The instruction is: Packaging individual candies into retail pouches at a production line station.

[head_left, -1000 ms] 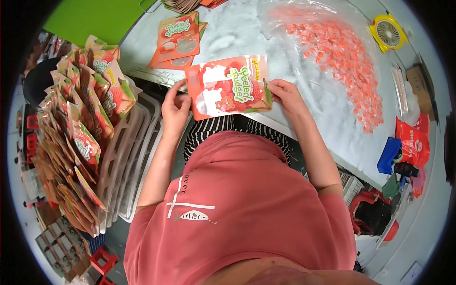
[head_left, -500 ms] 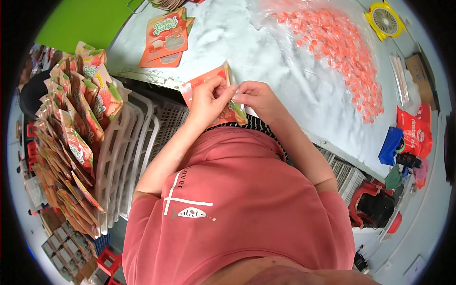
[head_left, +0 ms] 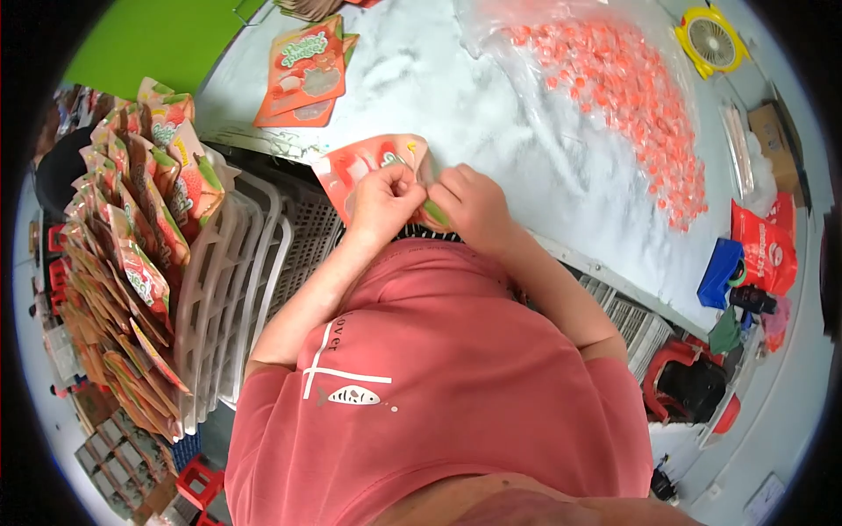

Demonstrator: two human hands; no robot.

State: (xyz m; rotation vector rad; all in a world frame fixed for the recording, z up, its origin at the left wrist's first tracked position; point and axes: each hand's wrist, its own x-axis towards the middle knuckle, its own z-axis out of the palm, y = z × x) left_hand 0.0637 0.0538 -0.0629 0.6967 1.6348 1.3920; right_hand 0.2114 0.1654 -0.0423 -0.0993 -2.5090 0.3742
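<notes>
Close to my body, at the table's near edge, both hands hold a red-and-orange candy pouch (head_left: 360, 160). My left hand (head_left: 384, 206) pinches it near its right edge, thumb and fingers pressed together. My right hand (head_left: 474, 210) has its fingers curled on that same edge, where a green part of the print shows. The two hands nearly touch, and their fingertips partly hide the pouch. Beyond it on the table lie a few flat pouches (head_left: 311, 66) of the same kind, overlapping. Whether the held pouch is sealed I cannot tell.
A heap of wrapped red candies (head_left: 618, 96) lies on clear plastic at the far right. On my left, stacked white crates (head_left: 250, 263) stand beside many upright pouches (head_left: 145, 219). A yellow fan (head_left: 710, 40), red bag (head_left: 765, 245) and blue holder (head_left: 721, 272) line the right side.
The pouch has turned so its printed front faces up more, and it has shifted slightly left. My right hand has rolled over, fingers curled in more; my left hand has moved slightly down.
</notes>
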